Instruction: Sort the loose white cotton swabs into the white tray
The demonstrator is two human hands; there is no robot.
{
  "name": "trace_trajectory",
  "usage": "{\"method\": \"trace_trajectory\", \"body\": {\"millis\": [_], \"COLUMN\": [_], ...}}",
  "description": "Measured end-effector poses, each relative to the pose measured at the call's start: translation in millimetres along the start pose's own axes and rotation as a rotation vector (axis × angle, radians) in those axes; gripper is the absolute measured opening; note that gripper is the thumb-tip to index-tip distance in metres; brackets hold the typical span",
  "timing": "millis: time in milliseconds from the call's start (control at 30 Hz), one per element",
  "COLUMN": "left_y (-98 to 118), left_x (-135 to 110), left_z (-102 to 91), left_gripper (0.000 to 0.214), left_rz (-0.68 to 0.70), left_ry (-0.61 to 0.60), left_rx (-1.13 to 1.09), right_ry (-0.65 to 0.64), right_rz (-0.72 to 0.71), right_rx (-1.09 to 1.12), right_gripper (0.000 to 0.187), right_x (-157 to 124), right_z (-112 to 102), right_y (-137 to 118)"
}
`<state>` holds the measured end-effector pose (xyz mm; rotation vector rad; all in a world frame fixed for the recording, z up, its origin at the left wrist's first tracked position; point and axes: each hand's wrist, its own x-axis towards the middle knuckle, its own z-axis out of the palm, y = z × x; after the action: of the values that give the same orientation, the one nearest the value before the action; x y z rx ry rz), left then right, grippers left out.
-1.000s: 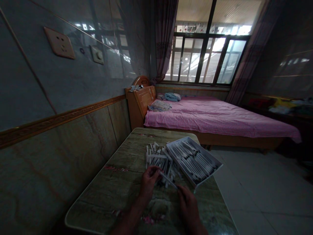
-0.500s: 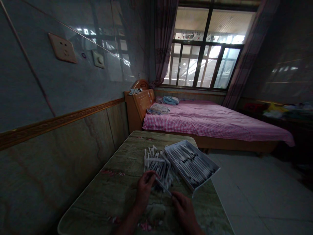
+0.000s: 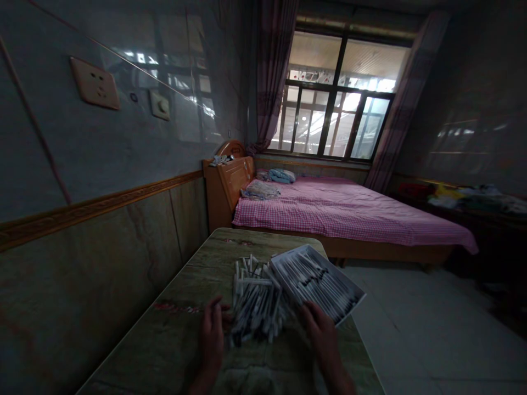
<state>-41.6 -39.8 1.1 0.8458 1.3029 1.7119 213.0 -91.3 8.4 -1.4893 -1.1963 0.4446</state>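
Note:
A loose pile of thin white sticks that look like pens (image 3: 259, 302), some with dark ends, lies on the table (image 3: 185, 280). Just left of the pile is my left hand (image 3: 212, 329), its fingers loosely apart with nothing visible in them. Right of the pile, my right hand (image 3: 323, 332) reaches to the near edge of a shallow white box (image 3: 357, 299). Similar slim white pens with black ends lie in rows inside that box. Blur and shadow hide the right fingertips, so I cannot tell whether they hold anything.
A wall with a socket (image 3: 95, 83) runs along the left. Beyond the table stands a bed (image 3: 329, 211) with a pink checked sheet and a wooden headboard (image 3: 228, 184). Tiled floor (image 3: 403, 307) lies to the right.
Both hands were together on one slim pen over the pile. They have moved apart, the left hand leftward, the right hand up beside the box. The view has shifted slightly.

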Motion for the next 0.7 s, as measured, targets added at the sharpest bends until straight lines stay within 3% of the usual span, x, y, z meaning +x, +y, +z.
{"method": "trace_trajectory", "body": {"millis": [100,233,500,700], "left_y": [-7.9,-13.3,-21.7,-29.6], "left_x": [7.1,12.1,17.5,19.5], "left_z": [-2.9,0.1,-1.4,-2.8], "left_gripper": [0.060,0.061,0.060,0.058], "left_rz": [-0.020,-0.070,-0.095,-0.074], "left_ry": [0.031,0.001,-0.040,-0.077], "left_rx": [0.011,0.028,0.075,0.144], "right_ry": [0.061,-0.029,-0.143,-0.200], "right_rz": [-0.081,-0.054,0.041,0.073], "right_rx": [-0.296,-0.592,-0.825,-0.899], "right_gripper": [0.032,0.029,0.030,0.029], "right_x": [41.1,77.5,97.7,108.2], "right_z": [-1.1,10.3,37.9,43.1], "right_y": [-2.1,-0.2,6.2,4.0]}}
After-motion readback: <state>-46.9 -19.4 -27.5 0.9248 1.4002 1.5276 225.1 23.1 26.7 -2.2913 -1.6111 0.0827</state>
